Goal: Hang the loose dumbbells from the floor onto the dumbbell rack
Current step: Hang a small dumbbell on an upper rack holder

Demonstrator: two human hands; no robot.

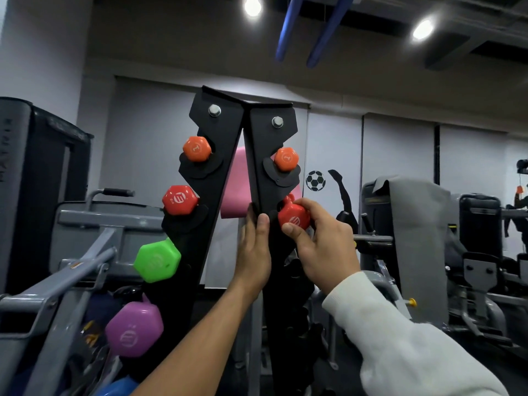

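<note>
A black A-shaped dumbbell rack stands right in front of me. Its left upright carries an orange dumbbell, a red one, a green one and a purple one. The right upright holds an orange dumbbell at the top slot. My right hand grips a red dumbbell at the second slot of the right upright. My left hand clasps the inner edge of that right upright. Whether the red dumbbell rests in its cradle is hidden by my fingers.
Grey gym machines crowd the left side and another grey machine stands at the right. A pink roll shows between the rack's uprights. A blue object lies low at the left.
</note>
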